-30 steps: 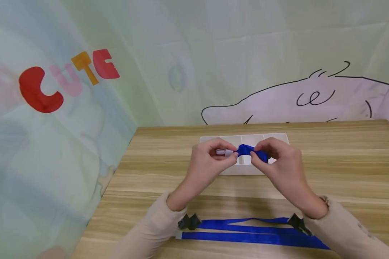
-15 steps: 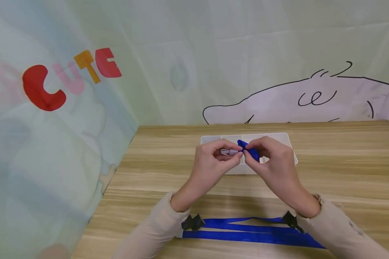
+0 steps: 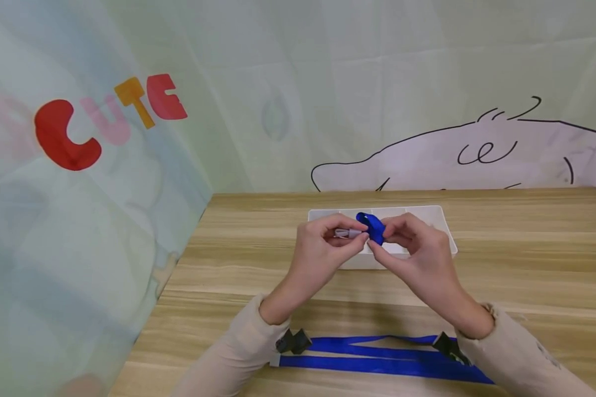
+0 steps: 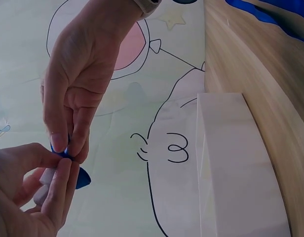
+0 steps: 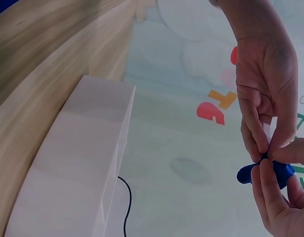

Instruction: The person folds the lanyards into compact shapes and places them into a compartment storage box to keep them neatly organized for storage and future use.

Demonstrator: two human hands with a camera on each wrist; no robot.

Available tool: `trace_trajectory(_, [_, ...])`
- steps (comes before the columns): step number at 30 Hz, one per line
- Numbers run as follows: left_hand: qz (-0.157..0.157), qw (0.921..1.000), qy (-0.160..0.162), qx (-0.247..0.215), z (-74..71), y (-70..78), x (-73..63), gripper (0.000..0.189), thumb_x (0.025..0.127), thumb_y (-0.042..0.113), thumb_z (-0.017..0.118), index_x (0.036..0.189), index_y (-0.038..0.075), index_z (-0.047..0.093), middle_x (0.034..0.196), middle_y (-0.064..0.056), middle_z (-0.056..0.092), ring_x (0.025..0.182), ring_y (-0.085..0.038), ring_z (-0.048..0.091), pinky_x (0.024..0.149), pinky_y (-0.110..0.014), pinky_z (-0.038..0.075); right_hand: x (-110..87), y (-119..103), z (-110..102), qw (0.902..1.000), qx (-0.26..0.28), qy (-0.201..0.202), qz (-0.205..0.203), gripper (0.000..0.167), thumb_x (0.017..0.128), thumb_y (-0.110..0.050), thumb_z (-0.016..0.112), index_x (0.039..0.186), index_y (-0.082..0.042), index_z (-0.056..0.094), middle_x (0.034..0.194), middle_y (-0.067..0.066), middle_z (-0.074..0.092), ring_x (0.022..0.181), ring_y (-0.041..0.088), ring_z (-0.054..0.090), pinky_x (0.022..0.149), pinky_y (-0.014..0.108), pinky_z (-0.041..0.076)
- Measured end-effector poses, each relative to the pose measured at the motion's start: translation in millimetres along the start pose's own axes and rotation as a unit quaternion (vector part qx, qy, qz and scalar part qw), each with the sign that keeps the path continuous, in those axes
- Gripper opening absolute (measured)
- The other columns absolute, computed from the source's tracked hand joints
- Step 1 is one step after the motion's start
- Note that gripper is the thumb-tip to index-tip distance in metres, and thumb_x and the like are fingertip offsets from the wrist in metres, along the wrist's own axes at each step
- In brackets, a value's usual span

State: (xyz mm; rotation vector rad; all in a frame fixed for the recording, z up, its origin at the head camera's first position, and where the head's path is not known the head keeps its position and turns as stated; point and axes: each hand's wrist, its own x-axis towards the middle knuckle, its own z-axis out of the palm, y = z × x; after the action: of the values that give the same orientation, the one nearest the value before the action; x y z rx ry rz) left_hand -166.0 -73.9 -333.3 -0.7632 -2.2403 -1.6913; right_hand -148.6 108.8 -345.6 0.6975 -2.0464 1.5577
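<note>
Above a white tray [image 3: 439, 220], both hands work on a small bunched loop of blue ribbon [image 3: 374, 227]. My left hand [image 3: 315, 248] pinches the ribbon's left end between thumb and fingertips, and a pale grey clip-like piece [image 3: 345, 234] lies within that hand. From the other side, my right hand [image 3: 424, 248] holds the loop with thumb low and index finger at its right edge. In the left wrist view, fingertips meet around the blue ribbon [image 4: 83, 178]. The right wrist view shows the ribbon [image 5: 283, 173] bulging out beside the fingers, which hide part of it.
Long flat blue straps [image 3: 367, 364] lie along the near part of the wooden table [image 3: 218, 264], with a grey end piece [image 3: 275, 360] at left. Dark blocks [image 3: 293, 342] sit by the cuffs. Printed cloth [image 3: 258, 71] stands behind and left.
My right hand has moved left, closer to my left hand. Between them, the ribbon has gone from stretched out sideways to a rounder, upright loop. The straps stay put.
</note>
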Motion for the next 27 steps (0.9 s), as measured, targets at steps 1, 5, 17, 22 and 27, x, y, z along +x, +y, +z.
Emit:
trace_trajectory(1, [0.000,1.0000,0.000,0.001,-0.2,-0.1,0.0,0.011,0.086,0.002,0.077,0.097,0.002,0.076,0.096,-0.009,0.074,0.083,-0.016,0.073,0.071,-0.027,0.059,-0.1,-0.4,0.3,1.0000,-0.003,0.002,-0.001,0.031,0.072,0.020,0.078,0.092,0.005,0.060,0.096,0.010,0.070,0.090,0.011,0.069,0.081,0.024,0.055])
trace_trajectory(5, [0.000,1.0000,0.002,-0.002,-0.5,-0.8,-0.5,0.011,0.086,0.002,0.077,0.097,0.002,0.076,0.096,-0.008,0.074,0.083,-0.013,0.072,0.071,-0.028,0.059,-0.2,-1.6,1.3,0.9996,-0.025,0.005,-0.008,0.030,0.071,0.019,0.080,0.094,0.006,0.065,0.091,0.008,0.069,0.085,0.012,0.068,0.080,0.022,0.055])
trace_trajectory(17, [0.003,1.0000,0.002,-0.004,0.5,-0.8,0.8,0.012,0.085,0.001,0.077,0.097,0.002,0.075,0.096,-0.008,0.074,0.084,-0.013,0.072,0.071,-0.028,0.059,1.6,-0.1,0.6,0.9960,-0.055,0.007,-0.070,0.035,0.071,0.021,0.078,0.099,0.005,0.064,0.094,0.007,0.069,0.081,0.018,0.069,0.077,0.018,0.055])
trace_trajectory(22, [0.005,1.0000,0.004,-0.003,-0.3,-1.3,0.9,0.012,0.084,-0.001,0.077,0.096,0.002,0.075,0.095,-0.007,0.074,0.083,-0.016,0.072,0.071,-0.028,0.059,2.7,1.9,-1.4,0.9950,-0.063,0.005,-0.077,0.045,0.071,0.022,0.077,0.109,0.006,0.059,0.097,0.009,0.070,0.081,0.020,0.071,0.077,0.018,0.055])
trace_trajectory(27, [0.005,1.0000,0.004,0.002,-2.1,-1.6,0.7,0.012,0.084,0.000,0.078,0.096,0.002,0.076,0.093,-0.007,0.074,0.082,-0.016,0.073,0.071,-0.027,0.059,1.6,5.0,-7.1,0.9959,-0.080,0.005,-0.042,0.048,0.074,0.020,0.077,0.116,0.005,0.059,0.102,0.010,0.072,0.083,0.020,0.071,0.078,0.017,0.054])
